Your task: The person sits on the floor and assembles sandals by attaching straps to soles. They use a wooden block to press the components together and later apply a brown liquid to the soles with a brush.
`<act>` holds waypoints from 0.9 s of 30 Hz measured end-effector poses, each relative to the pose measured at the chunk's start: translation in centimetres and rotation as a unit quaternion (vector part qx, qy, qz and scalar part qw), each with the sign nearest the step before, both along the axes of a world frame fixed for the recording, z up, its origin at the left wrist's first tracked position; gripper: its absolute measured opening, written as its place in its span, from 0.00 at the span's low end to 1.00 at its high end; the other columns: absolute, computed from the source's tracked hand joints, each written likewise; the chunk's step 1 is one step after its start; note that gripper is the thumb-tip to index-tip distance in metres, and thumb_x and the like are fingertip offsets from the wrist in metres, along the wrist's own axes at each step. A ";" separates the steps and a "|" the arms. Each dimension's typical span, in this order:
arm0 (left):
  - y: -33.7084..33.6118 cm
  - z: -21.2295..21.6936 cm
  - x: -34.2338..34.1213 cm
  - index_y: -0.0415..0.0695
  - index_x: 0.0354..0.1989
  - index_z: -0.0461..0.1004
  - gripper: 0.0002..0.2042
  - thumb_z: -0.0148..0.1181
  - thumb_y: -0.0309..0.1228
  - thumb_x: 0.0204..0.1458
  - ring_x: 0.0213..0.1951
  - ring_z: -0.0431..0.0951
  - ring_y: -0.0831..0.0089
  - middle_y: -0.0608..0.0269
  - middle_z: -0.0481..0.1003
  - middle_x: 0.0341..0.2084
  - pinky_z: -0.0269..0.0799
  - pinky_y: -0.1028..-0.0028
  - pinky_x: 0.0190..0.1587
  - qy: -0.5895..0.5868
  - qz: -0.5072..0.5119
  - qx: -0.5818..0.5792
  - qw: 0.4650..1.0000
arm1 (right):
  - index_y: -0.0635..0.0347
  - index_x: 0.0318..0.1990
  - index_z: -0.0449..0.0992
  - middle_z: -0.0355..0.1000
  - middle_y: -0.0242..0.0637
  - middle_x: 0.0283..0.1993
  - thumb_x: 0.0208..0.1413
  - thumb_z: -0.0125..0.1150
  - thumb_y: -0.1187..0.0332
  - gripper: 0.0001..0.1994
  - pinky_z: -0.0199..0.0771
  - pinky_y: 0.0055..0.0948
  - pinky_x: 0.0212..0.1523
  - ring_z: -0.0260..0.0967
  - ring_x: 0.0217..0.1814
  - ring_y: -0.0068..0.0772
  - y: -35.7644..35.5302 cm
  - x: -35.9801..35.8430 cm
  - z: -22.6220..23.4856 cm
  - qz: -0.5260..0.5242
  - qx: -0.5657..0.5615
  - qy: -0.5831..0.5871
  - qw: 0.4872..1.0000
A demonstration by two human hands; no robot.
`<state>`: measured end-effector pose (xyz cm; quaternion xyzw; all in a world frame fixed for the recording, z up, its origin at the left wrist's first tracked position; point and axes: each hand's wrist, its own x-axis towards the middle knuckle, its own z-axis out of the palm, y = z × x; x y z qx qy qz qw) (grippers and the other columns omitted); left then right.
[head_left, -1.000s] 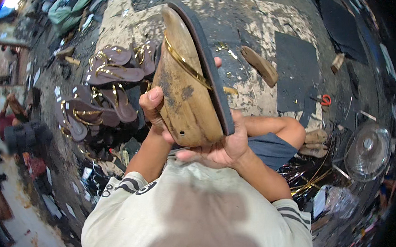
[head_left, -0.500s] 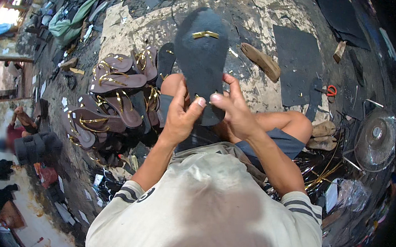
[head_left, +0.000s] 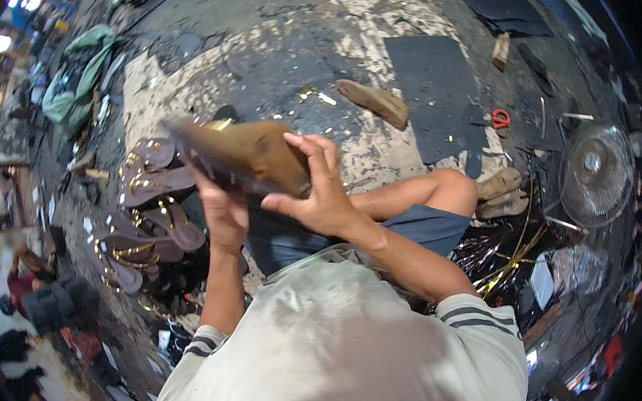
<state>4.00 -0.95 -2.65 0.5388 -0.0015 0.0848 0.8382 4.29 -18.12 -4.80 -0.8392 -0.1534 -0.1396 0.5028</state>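
Sole (head_left: 245, 156): tan, blurred — held level between both hands.
Left hand (head_left: 221, 211): beneath it, fingers hidden — grip unclear.
Right hand (head_left: 322, 193): fingers curled over its end.

I log the wearer's clothing only; a pale, off-white short-sleeved shirt (head_left: 347, 340) covers the torso, faintly soiled with greyish smudges across the chest; each sleeve ends in a cuff with two dark stripes, seen at the right sleeve (head_left: 479, 317) and the left sleeve (head_left: 198, 342); below the shirt I note blue-grey shorts (head_left: 418, 228), reaching to just above the knee; forearms, left hand (head_left: 222, 211) and right hand (head_left: 322, 193) are bare; I see no gloves, watch or rings.
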 end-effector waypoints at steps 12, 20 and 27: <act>31.5 -2.7 1.5 0.38 0.64 0.65 0.32 0.41 0.55 0.65 0.47 0.76 0.56 0.46 0.73 0.52 0.74 0.59 0.49 0.164 0.341 0.538 0.753 | 0.57 0.53 0.78 0.74 0.48 0.57 0.48 0.69 0.42 0.32 0.69 0.42 0.58 0.71 0.58 0.50 -9.3 7.8 -9.0 0.181 -0.009 0.315 0.932; 33.4 2.0 -9.0 0.54 0.58 0.75 0.25 0.63 0.52 0.55 0.67 0.62 0.56 0.52 0.65 0.64 0.41 0.40 0.69 0.096 0.284 0.707 0.640 | 0.46 0.58 0.78 0.31 0.61 0.78 0.43 0.62 0.29 0.40 0.36 0.61 0.74 0.25 0.79 0.69 -22.2 16.8 -19.6 -0.038 -0.231 0.417 0.878; 25.6 0.5 -2.6 0.39 0.59 0.72 0.22 0.56 0.42 0.62 0.64 0.65 0.51 0.43 0.68 0.60 0.56 0.51 0.65 -0.095 0.252 0.740 0.617 | 0.43 0.55 0.80 0.36 0.64 0.76 0.40 0.65 0.30 0.38 0.48 0.72 0.65 0.35 0.76 0.70 -17.5 12.3 -21.5 -0.004 -0.260 0.344 0.902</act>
